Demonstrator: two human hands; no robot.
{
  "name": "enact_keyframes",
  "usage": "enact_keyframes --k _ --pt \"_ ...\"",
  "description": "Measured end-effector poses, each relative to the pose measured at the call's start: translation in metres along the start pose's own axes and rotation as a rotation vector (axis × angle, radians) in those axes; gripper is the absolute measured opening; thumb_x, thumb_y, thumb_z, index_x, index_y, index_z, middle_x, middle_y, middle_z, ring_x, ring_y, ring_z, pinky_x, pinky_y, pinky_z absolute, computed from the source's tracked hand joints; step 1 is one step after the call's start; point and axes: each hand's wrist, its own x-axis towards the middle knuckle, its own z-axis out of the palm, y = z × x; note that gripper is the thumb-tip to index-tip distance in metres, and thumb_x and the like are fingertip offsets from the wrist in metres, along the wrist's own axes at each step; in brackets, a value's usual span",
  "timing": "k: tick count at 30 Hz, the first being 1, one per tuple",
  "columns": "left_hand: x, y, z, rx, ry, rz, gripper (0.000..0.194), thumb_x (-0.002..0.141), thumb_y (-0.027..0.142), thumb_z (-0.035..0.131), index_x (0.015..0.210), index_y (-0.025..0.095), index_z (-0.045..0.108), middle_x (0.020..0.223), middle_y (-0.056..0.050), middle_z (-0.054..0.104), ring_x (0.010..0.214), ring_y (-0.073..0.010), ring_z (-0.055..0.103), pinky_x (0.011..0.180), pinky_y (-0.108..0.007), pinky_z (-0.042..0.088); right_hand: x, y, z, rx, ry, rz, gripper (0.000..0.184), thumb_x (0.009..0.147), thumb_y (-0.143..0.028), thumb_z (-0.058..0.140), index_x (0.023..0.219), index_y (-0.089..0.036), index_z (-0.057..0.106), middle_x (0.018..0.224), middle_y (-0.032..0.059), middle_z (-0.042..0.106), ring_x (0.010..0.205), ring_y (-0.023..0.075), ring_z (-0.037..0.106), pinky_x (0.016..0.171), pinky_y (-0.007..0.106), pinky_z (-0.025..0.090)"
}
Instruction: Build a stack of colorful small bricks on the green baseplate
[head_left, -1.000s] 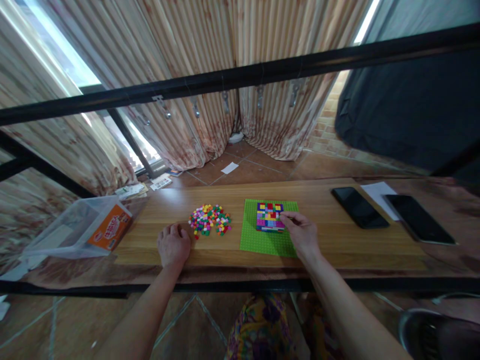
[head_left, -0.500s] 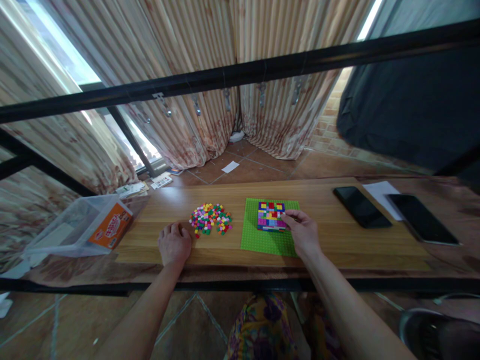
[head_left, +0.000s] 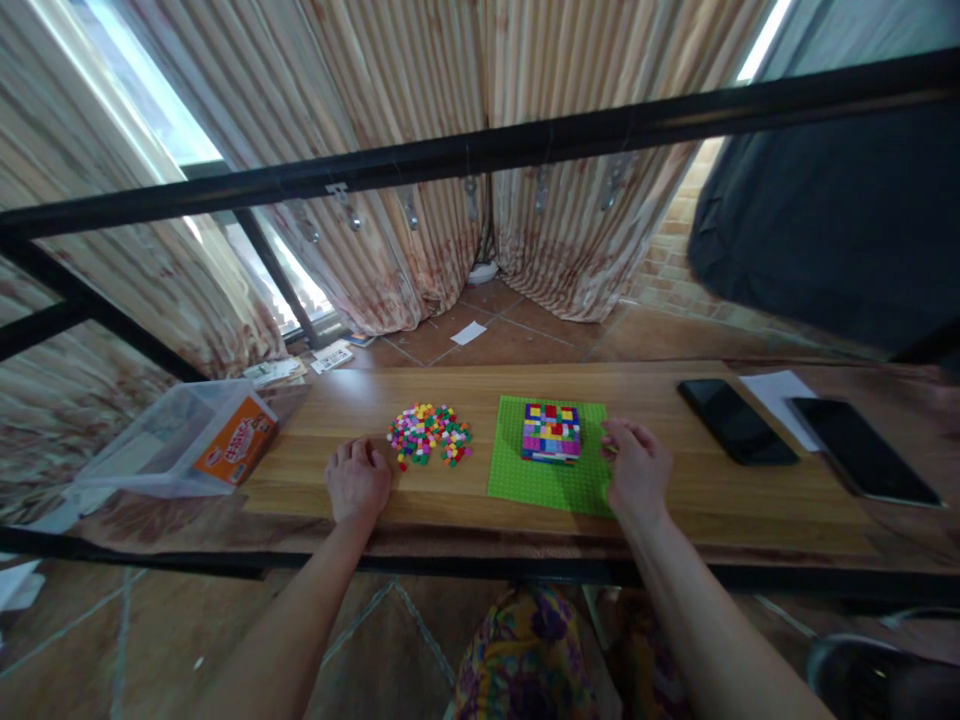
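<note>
A block build of small coloured toy bricks (head_left: pixel 551 435) stands on a green studded baseplate (head_left: pixel 512 475). Just right of it, at the plate's right edge, is my right hand (head_left: pixel 637 468), apart from the build. Its thumb and fingertips are pinched together; whatever they hold, if anything, is too small to make out. My left hand (head_left: pixel 358 480) rests on the wooden board in a loose fist, its fingers curled under. Close by on its right lies a loose pile of small coloured bricks (head_left: pixel 429 432).
Left of the board stands a clear plastic bin (head_left: pixel 157 455) with an orange label. Two dark phone-like devices, one on the board (head_left: pixel 735 420) and one beyond it (head_left: pixel 862 448), lie at the right near white paper (head_left: pixel 780 390). A black metal bar (head_left: pixel 480 150) crosses ahead.
My right hand has drawn back rightward from the brick build, which now shows uncovered. My left hand stays in place on the board. The whole view has shifted slightly.
</note>
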Motion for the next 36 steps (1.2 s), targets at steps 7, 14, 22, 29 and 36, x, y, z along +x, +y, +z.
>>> enact_keyframes --k 7,14,22,29,36 --pt "-0.002 0.002 0.000 -0.015 0.011 -0.030 0.041 0.093 0.026 0.041 0.120 0.010 0.067 0.123 -0.019 0.066 0.114 -0.0343 0.058 0.098 -0.046 0.045 -0.037 -0.012 0.012 -0.278 -0.313 -0.442 0.021 0.087 -0.041 0.063 0.086 -0.021 0.069 0.082 0.0027 0.069 0.074 0.0166 0.063 0.070 0.030 0.050" --pt "-0.002 0.000 0.003 -0.025 0.025 -0.019 0.039 0.093 0.025 0.042 0.119 0.010 0.068 0.122 -0.018 0.066 0.115 -0.0332 0.058 0.099 -0.046 0.045 -0.083 0.008 0.037 -0.519 -0.837 -0.688 0.021 0.098 -0.025 0.049 0.100 -0.023 0.070 0.094 0.0067 0.071 0.088 0.0203 0.066 0.082 0.033 0.053" --pt "-0.003 -0.001 0.005 -0.028 0.026 -0.015 0.039 0.093 0.025 0.043 0.120 0.012 0.067 0.120 -0.018 0.067 0.114 -0.0327 0.058 0.099 -0.047 0.044 -0.086 0.038 0.071 -0.821 -0.843 -0.784 0.026 0.097 -0.017 0.046 0.105 -0.020 0.071 0.101 0.0113 0.069 0.094 0.0258 0.060 0.088 0.039 0.049" --pt "-0.003 0.000 0.004 -0.043 0.025 -0.028 0.039 0.093 0.025 0.043 0.120 0.011 0.067 0.122 -0.018 0.066 0.116 -0.0330 0.057 0.100 -0.047 0.044 -0.092 0.042 0.080 -0.953 -0.781 -0.832 0.018 0.096 -0.024 0.054 0.095 -0.023 0.073 0.096 0.0103 0.067 0.088 0.0257 0.057 0.081 0.039 0.046" --pt "-0.004 -0.001 0.003 -0.029 0.020 -0.012 0.040 0.093 0.026 0.042 0.121 0.010 0.067 0.121 -0.018 0.066 0.114 -0.0332 0.058 0.100 -0.047 0.044 -0.095 0.034 0.077 -0.893 -0.833 -0.799 0.024 0.098 -0.022 0.050 0.088 -0.023 0.072 0.093 0.0090 0.069 0.089 0.0245 0.060 0.082 0.038 0.047"
